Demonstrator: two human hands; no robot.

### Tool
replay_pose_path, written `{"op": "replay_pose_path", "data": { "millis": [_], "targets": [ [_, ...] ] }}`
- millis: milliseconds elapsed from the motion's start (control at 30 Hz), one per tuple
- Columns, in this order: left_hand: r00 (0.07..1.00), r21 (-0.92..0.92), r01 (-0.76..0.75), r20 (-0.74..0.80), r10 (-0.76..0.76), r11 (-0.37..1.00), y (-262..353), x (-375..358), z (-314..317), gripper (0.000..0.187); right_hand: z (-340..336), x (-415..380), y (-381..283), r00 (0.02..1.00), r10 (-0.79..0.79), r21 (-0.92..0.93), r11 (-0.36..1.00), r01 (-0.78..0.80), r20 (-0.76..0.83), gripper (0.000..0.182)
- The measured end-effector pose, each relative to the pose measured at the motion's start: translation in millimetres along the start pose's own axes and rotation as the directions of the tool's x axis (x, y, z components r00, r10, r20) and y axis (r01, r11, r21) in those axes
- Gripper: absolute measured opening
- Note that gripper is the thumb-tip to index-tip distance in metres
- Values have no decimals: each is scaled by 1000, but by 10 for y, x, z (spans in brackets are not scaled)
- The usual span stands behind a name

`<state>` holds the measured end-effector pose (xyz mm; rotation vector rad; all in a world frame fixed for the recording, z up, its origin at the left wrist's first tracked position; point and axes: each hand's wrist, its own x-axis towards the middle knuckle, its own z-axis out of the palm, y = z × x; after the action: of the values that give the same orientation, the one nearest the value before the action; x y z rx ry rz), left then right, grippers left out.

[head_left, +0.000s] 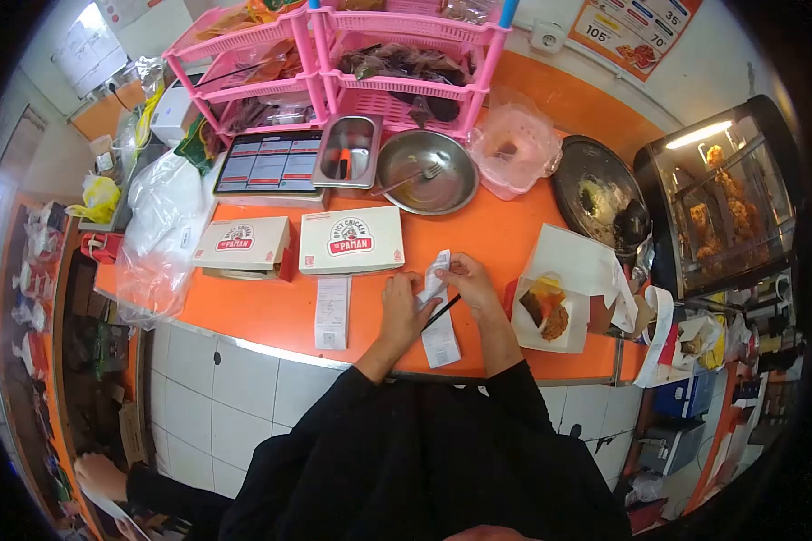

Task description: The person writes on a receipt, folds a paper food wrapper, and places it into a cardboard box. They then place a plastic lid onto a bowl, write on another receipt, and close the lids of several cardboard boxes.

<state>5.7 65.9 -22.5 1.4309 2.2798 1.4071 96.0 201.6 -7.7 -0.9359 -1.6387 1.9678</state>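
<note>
Up beyond the hands, a steel bowl (426, 171) holds a fork (415, 176), and right of the right hand (472, 287) an open white box (564, 293) holds fried chicken. Just past the left hand (404, 311) lie 2 closed white boxes (351, 239), both printed "PAMAN" in red. Both hands pinch a long receipt (437, 311) between them, its print too small to read, and the right also holds a pen (442, 311).

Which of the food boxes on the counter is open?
The box right of the right hand, lid up, food showing. The two printed boxes, and, are shut.
</note>
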Motion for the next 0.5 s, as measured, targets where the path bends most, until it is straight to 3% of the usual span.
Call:
{"op": "replay_pose_path", "data": {
  "millis": [167, 500],
  "targets": [
    [998, 27, 37, 42, -38, 999, -21, -10, 18, 56, 33, -57, -102, 998, 22, 114, 993, -15, -55, 28],
    [999, 9, 20, 37, -20, 1000, 0, -6, -4, 61, 14, -19, -65, 997, 58, 125, 991, -51, -56, 26]
  ]
}}
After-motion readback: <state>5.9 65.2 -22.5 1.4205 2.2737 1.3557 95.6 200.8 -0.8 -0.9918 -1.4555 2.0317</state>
